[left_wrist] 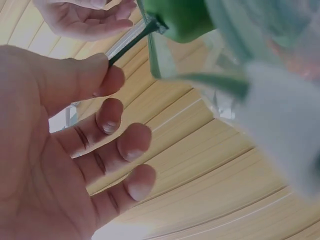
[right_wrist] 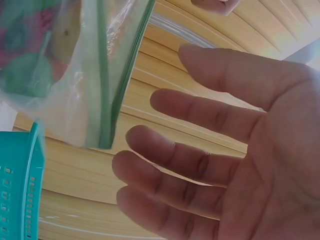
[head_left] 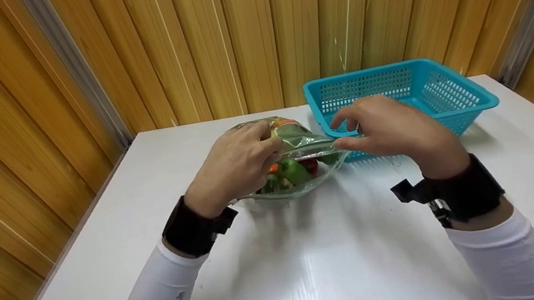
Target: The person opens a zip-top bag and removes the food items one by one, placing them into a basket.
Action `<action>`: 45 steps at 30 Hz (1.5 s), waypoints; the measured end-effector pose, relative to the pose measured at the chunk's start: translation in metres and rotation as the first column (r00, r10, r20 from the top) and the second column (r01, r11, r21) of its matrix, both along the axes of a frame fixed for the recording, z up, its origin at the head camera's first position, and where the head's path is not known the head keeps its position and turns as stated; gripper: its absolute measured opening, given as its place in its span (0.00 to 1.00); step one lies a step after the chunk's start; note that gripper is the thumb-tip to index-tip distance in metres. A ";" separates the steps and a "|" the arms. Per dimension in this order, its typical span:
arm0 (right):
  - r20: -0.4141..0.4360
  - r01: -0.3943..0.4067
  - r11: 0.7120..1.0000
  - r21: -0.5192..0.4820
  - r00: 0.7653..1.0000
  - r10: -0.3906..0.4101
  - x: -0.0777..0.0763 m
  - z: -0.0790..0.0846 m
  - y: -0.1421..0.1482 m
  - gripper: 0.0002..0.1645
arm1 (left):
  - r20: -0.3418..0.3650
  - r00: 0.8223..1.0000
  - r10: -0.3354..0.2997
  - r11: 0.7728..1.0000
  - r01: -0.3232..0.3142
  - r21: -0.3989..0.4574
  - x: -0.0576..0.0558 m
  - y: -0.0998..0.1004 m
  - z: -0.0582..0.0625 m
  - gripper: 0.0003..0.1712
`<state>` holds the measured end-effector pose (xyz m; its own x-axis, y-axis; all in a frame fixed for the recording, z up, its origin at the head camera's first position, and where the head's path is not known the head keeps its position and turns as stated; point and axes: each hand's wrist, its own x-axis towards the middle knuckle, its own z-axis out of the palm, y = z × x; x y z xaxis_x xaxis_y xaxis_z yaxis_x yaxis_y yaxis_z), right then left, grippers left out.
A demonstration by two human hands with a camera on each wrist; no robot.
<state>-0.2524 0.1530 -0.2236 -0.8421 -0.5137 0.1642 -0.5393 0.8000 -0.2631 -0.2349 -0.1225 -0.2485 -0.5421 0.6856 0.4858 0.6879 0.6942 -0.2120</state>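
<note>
A clear zip bag (head_left: 316, 153) with a green-edged opening lies at the middle of the table, holding several vegetables in green, red and orange. My left hand (head_left: 238, 163) is over its left side. In the left wrist view, the thumb and forefinger pinch the dark stem of a green pepper (left_wrist: 182, 20) at the bag's mouth, the other fingers spread loosely. My right hand (head_left: 391, 127) hovers by the bag's right end, fingers apart. Its palm (right_wrist: 280, 165) and fingers hold nothing in the right wrist view, where the bag's edge (right_wrist: 117, 105) passes just beyond the fingertips.
A turquoise plastic basket (head_left: 488, 101) with perforated walls stands at the back right, close behind my right hand. The white table (head_left: 283, 280) ends at a wall of wood-look panels (head_left: 254, 44).
</note>
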 end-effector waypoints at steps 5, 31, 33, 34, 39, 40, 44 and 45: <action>-0.068 -0.094 0.995 -0.023 0.993 0.092 0.002 -0.001 -0.008 0.15 | -0.027 0.999 -0.047 0.999 0.048 0.018 0.008 -0.002 0.004 0.04; -0.274 -0.513 0.853 -0.090 0.837 0.474 0.024 -0.002 -0.030 0.29 | -0.344 0.883 -0.320 0.908 0.390 0.155 0.034 0.016 0.017 0.07; -0.313 -0.520 0.849 -0.093 0.825 0.471 0.024 -0.001 -0.029 0.27 | -0.330 0.888 -0.320 0.901 0.393 0.182 0.035 0.016 0.017 0.07; -0.331 -0.523 0.847 -0.095 0.819 0.469 0.025 0.000 -0.029 0.27 | -0.313 0.895 -0.318 0.901 0.389 0.195 0.035 0.016 0.018 0.08; -0.442 -0.527 0.845 -0.091 0.782 0.440 0.024 0.003 -0.026 0.24 | -0.150 0.957 -0.248 0.933 0.278 0.231 0.037 0.015 0.019 0.16; -0.470 -0.526 0.845 -0.093 0.772 0.429 0.024 0.003 -0.025 0.25 | -0.109 0.969 -0.220 0.946 0.240 0.219 0.037 0.014 0.019 0.16; -0.587 -0.521 0.846 -0.112 0.722 0.367 0.024 0.006 -0.017 0.26 | 0.014 0.991 -0.133 0.986 0.131 0.104 0.035 0.010 0.015 0.09; -0.608 -0.517 0.847 -0.126 0.715 0.346 0.024 0.008 -0.014 0.26 | 0.039 0.991 -0.127 0.990 0.124 0.072 0.034 0.009 0.014 0.07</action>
<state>-0.2282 0.1387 -0.2159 -0.2592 -0.6598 0.7053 -0.9228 0.3848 0.0208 -0.2011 -0.1138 -0.2346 -0.4757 0.7147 0.5128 0.7777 0.6141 -0.1344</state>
